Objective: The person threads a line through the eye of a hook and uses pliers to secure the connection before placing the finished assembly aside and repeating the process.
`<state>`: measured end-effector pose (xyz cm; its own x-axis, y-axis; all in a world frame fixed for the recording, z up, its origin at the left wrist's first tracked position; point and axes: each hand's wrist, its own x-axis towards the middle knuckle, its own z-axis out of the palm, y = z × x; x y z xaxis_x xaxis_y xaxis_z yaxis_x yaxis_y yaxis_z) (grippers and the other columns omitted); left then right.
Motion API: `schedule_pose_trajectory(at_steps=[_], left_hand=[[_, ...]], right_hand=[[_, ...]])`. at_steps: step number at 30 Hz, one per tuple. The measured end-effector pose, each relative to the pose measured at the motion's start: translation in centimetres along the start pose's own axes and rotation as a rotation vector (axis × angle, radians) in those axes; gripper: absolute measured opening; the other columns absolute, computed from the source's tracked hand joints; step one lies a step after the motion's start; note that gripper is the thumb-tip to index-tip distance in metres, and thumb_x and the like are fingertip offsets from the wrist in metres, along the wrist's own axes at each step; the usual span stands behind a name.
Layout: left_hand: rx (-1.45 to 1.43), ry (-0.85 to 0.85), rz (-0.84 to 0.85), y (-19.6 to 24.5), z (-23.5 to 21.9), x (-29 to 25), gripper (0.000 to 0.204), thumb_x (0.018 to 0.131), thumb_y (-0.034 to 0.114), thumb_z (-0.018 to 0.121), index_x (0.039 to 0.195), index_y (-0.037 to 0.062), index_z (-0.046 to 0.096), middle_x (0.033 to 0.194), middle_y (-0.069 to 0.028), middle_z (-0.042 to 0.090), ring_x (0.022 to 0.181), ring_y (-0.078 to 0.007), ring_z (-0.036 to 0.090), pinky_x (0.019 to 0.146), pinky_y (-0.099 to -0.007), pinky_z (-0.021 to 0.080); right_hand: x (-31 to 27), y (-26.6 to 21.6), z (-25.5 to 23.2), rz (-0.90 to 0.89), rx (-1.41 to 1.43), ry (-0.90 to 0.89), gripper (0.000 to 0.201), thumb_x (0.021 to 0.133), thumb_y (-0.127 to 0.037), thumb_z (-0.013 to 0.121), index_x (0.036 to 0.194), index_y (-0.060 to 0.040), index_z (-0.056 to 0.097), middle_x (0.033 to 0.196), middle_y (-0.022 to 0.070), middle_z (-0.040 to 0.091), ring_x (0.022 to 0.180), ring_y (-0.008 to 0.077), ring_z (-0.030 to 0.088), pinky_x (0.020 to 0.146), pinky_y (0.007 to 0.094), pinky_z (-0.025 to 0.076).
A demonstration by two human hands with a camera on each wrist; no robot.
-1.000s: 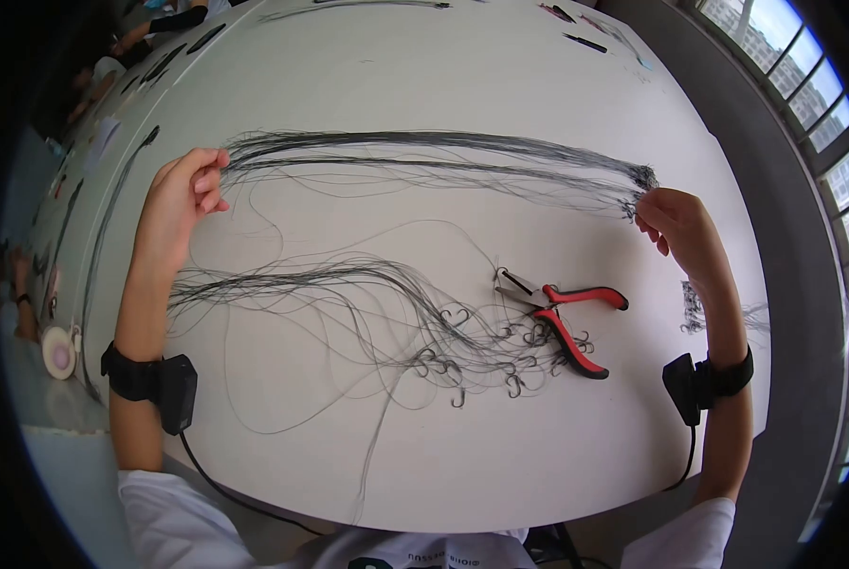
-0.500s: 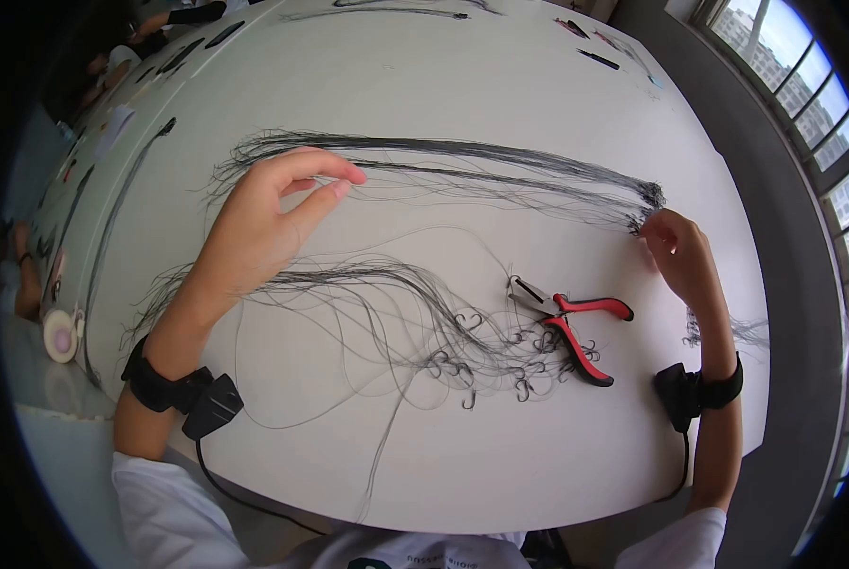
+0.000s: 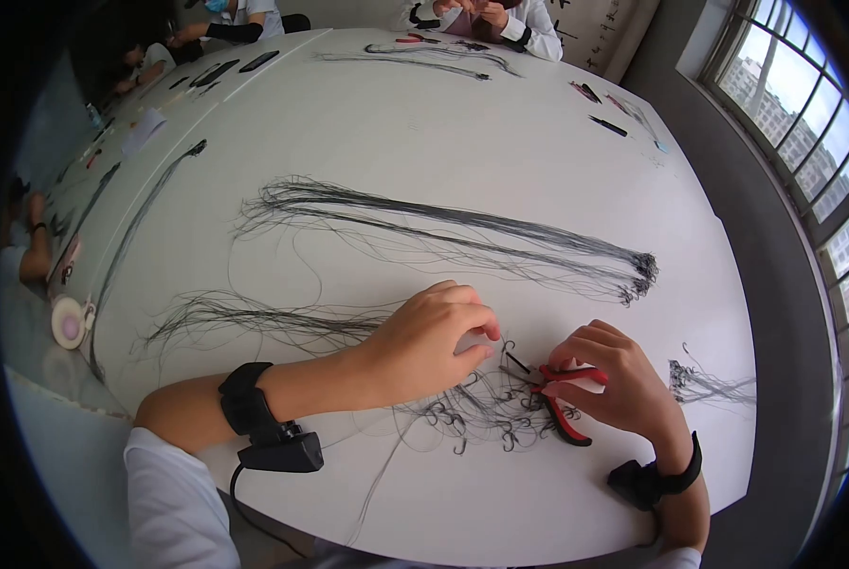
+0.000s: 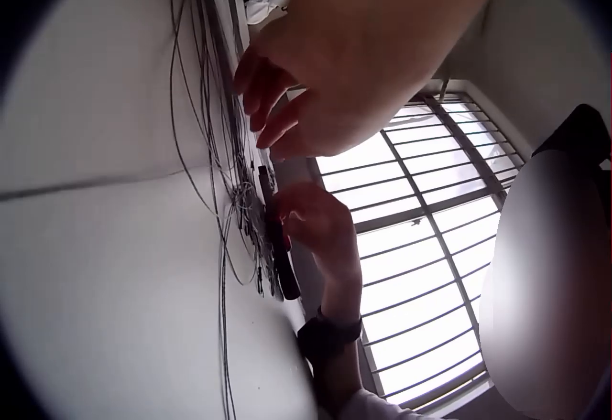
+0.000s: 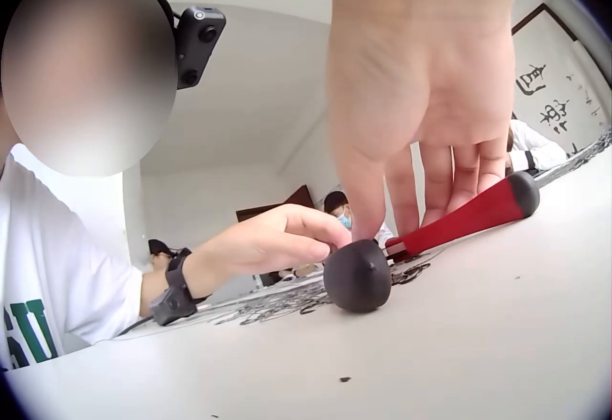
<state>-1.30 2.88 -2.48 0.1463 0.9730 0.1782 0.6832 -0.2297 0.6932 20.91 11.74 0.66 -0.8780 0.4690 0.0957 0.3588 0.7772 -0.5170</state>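
Note:
Red-and-black handled pliers (image 3: 568,425) lie on the table with their handles spread. My right hand (image 3: 619,379) is at them, thumb and fingers to either side of the upper handle near the pivot. In the right wrist view the red handle (image 5: 469,215) crosses in front of my fingers. My left hand (image 3: 434,346) hovers left of the pliers' tips, fingers loosely bent and nothing held. Beneath it runs a bundle of dark line (image 3: 282,322), its fish hooks (image 3: 457,417) spread beside the pliers; part of the bundle is hidden by my hand.
Farther back lies another long bundle of hooked lines (image 3: 472,223). A small hooked bundle (image 3: 699,379) is at the right edge. A black pen-like tool (image 3: 608,125) lies at the back right, and a white round object (image 3: 68,322) at the left edge. Other people sit around the table.
My left hand has left the far bundle and swung right and nearer, over the near one. My right hand has left the far bundle's hooks for the pliers. The head view has shifted.

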Motion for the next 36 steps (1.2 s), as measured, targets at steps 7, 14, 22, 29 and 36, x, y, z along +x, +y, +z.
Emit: schedule_pose_trajectory(at_steps=[7, 14, 22, 29, 36], left_hand=[[-0.015, 0.031, 0.023, -0.5, 0.6, 0.3, 0.014, 0.08, 0.006, 0.06, 0.092, 0.0016, 0.062, 0.09, -0.0085, 0.059, 0.088, -0.022, 0.056, 0.077, -0.0331, 0.046], [-0.083, 0.113, 0.06, -1.0, 0.9, 0.2, 0.014, 0.08, 0.004, 0.059, 0.094, 0.0007, 0.06, 0.09, -0.0099, 0.059, 0.081, -0.02, 0.057, 0.073, -0.0309, 0.047], [-0.275, 0.055, 0.019, 0.5, 0.4, -0.2, 0.01, 0.083, 0.009, 0.061, 0.087, 0.0003, 0.064, 0.085, -0.0071, 0.062, 0.081, -0.0167, 0.057, 0.075, -0.03, 0.046], [-0.851, -0.155, -0.133, 1.9, -0.4, -0.3, 0.016, 0.088, 0.013, 0.058, 0.093, -0.0011, 0.063, 0.087, -0.0058, 0.064, 0.085, -0.0122, 0.059, 0.077, -0.0265, 0.046], [-1.056, -0.143, -0.244, 2.3, -1.1, -0.2, 0.015, 0.09, 0.01, 0.053, 0.093, -0.0037, 0.059, 0.076, -0.0072, 0.06, 0.066, -0.0121, 0.057, 0.061, -0.0254, 0.047]], right_hand=[[1.5, -0.3, 1.2, -0.035, 0.052, 0.103, 0.012, 0.073, -0.002, 0.067, 0.084, -0.0061, 0.063, 0.078, 0.0045, 0.06, 0.072, 0.0203, 0.059, 0.059, 0.0311, 0.049], [3.1, 0.4, 2.8, -0.174, 0.0, 0.087, 0.013, 0.075, -0.002, 0.066, 0.085, -0.0064, 0.06, 0.085, 0.0047, 0.058, 0.07, 0.0229, 0.06, 0.06, 0.034, 0.048], [2.2, -1.2, 2.0, -0.008, 0.225, 0.144, 0.01, 0.078, 0.006, 0.061, 0.085, -0.0013, 0.058, 0.079, 0.0068, 0.061, 0.072, 0.0181, 0.062, 0.063, 0.0287, 0.049], [0.7, -2.3, 1.0, 0.209, 0.791, 0.114, 0.011, 0.086, 0.004, 0.055, 0.097, 0.0033, 0.056, 0.088, 0.0071, 0.061, 0.081, 0.0131, 0.062, 0.073, 0.0256, 0.052], [0.3, -1.5, 0.5, 0.377, 1.19, -0.106, 0.014, 0.09, -0.001, 0.052, 0.102, 0.0048, 0.055, 0.086, 0.0083, 0.062, 0.076, 0.0132, 0.06, 0.071, 0.0238, 0.049]])
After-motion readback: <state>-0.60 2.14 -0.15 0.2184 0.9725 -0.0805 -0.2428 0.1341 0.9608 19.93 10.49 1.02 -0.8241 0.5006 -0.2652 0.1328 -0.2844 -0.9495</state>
